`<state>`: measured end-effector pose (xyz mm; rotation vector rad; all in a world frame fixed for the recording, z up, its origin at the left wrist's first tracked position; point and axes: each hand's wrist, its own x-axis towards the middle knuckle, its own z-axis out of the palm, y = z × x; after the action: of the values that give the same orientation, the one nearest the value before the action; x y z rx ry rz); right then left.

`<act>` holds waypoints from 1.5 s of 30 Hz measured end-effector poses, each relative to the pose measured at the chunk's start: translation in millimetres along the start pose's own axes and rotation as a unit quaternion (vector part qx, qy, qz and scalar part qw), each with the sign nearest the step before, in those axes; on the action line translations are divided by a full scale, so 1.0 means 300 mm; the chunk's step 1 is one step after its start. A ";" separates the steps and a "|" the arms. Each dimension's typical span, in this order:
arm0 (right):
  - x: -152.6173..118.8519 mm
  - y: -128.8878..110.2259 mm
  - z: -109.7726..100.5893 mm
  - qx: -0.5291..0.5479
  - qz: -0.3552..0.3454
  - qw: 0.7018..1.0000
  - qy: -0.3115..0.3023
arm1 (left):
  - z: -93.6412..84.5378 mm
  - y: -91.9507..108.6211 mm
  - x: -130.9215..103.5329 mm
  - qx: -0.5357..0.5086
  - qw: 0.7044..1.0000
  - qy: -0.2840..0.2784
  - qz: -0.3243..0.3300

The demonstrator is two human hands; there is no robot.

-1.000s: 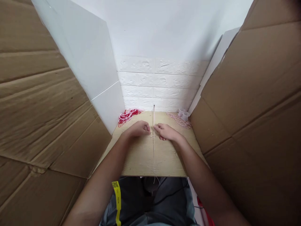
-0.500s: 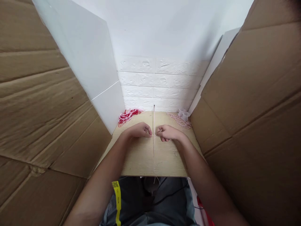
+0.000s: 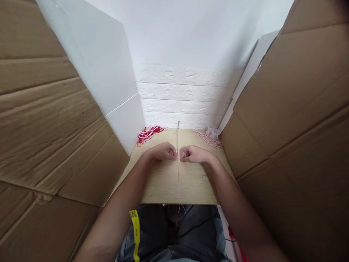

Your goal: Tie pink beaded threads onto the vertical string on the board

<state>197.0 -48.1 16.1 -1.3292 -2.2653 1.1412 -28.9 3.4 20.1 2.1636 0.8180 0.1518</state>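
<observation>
A thin light cord runs straight from a small dark hook at the back of the wooden board to its front edge, where loose ends hang over. My left hand is just left of the cord, thumb and fingertips pinched together. What is between those fingertips is too small to make out. On the other side, close to the cord, my right hand is closed in a pinch, with a bit of whitish thread showing at its fingertips.
Red and white cords lie bunched at the back left of the board. Pale pink cords and small translucent cups sit at the back right. Cardboard walls flank both sides, and a white brick-patterned wall stands behind.
My right hand's fingers have curled in from a looser, blurred pose to a tight pinch beside the cord. My left hand has shifted very slightly toward the cord.
</observation>
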 end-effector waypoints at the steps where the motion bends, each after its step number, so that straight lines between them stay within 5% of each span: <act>1: 0.001 0.001 0.000 0.001 -0.007 1.000 -0.008 | 0.000 0.001 -0.001 -0.001 1.000 -0.002 0.000; 6: -0.002 0.015 -0.010 0.001 0.010 0.998 -0.060 | -0.001 0.016 -0.009 -0.002 1.000 -0.001 -0.020; 12: 0.001 -0.001 0.001 -0.001 -0.007 1.000 -0.002 | 0.003 0.013 -0.001 0.002 1.000 0.003 -0.013; 45: 0.037 0.028 0.027 0.009 -0.018 1.000 0.017 | 0.013 0.039 -0.003 -0.020 0.998 0.017 -0.057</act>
<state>191.5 -40.8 2.9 -1.2852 -2.2412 1.1158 -22.5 -5.1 26.1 2.0765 0.9488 0.1455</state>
